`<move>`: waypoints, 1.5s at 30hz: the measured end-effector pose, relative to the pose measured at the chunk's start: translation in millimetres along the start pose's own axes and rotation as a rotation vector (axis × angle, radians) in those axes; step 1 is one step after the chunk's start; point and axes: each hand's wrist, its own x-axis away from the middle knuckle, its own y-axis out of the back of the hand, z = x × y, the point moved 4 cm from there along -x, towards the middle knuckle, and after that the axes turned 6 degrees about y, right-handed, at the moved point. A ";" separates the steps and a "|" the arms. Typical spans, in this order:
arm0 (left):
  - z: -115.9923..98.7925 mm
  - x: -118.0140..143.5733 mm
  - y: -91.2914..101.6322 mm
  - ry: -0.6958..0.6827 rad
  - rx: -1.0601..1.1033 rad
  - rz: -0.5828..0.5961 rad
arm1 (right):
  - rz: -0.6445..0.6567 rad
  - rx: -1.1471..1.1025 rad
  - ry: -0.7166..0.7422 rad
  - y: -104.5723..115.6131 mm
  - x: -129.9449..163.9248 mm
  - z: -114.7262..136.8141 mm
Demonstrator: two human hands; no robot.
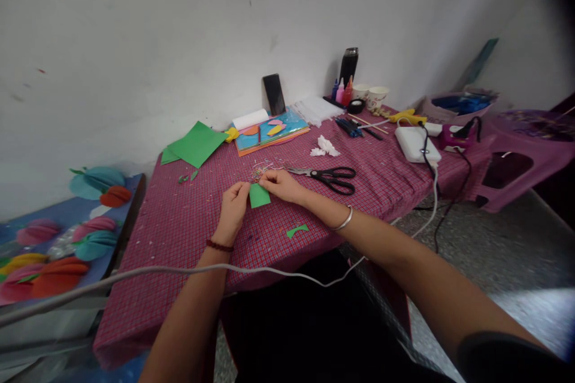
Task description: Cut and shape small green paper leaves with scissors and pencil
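Note:
A small piece of green paper (pixel 259 196) is pinched along its far edge between my two hands, just above the checked tablecloth. My left hand (pixel 234 206) grips its left corner, fingers closed. On the opposite corner my right hand (pixel 284 185) is closed too, thumb and fingers together. Behind the paper lies a pile of thin coloured scraps (pixel 265 169), partly hidden by my fingers. Black-handled scissors (pixel 330 176) rest right of my right hand, blades pointing left. A curved green offcut (pixel 297 231) lies nearer the front edge.
Green sheets (pixel 197 145) lie at the back left. A phone (pixel 274 94) leans on the wall behind coloured paper (pixel 274 134). Crumpled tissue (pixel 326 146), glue bottles (pixel 344 93) and a white box (pixel 417 145) are rightward. A white cable (pixel 269 272) crosses over my left forearm.

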 end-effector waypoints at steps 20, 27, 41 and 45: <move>-0.1 -1.2 -4.3 0.015 -0.006 0.053 | 0.063 -0.051 -0.027 -4.4 2.0 1.5; 3.8 -2.8 -5.0 0.084 0.080 0.129 | 0.088 -0.100 -0.057 -4.4 2.7 2.7; -1.9 -5.1 2.0 0.011 0.218 0.046 | -0.007 -0.230 -0.151 -0.4 3.4 -7.0; -7.5 -1.8 0.9 -0.023 0.189 0.089 | -0.028 -0.282 -0.185 -0.1 4.4 -7.6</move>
